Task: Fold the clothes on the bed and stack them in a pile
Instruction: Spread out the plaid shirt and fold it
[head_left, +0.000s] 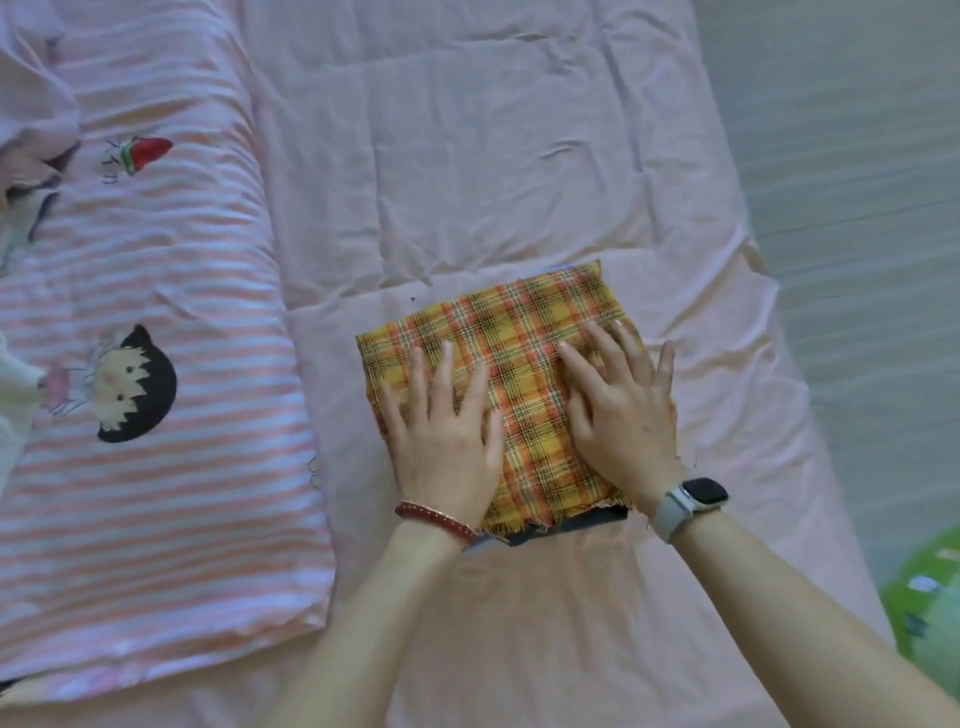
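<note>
Both hands flat, palms down, fingers straight and spread, pressing on top of a folded yellow-and-orange plaid cloth (519, 384). Left hand (441, 447) on the cloth's left half, fingertips toward the far edge, thumb reaching toward the middle; a red beaded bracelet (434, 519) around its wrist. Right hand (621, 410) on the right half, just beside the left but not touching it, little finger running along the cloth's right edge; a smartwatch (696, 499) with a pale strap and dark face on its wrist. Nothing gripped or pinched by either hand. Plaid cloth folded to a rough square, frayed along the near edge, lying on a pink bedsheet (467, 156) a little right of the bed's middle. Beneath the plaid, a dark grey layer (571, 527) peeking out at the near edge, and a sliver of blue at the far corner. To the left, well apart, a pink-and-white striped quilt (156, 467) printed with a cartoon girl's head and a strawberry. At the lower right corner, past the bed's edge, a blurred green object (924, 608), not identifiable.
</note>
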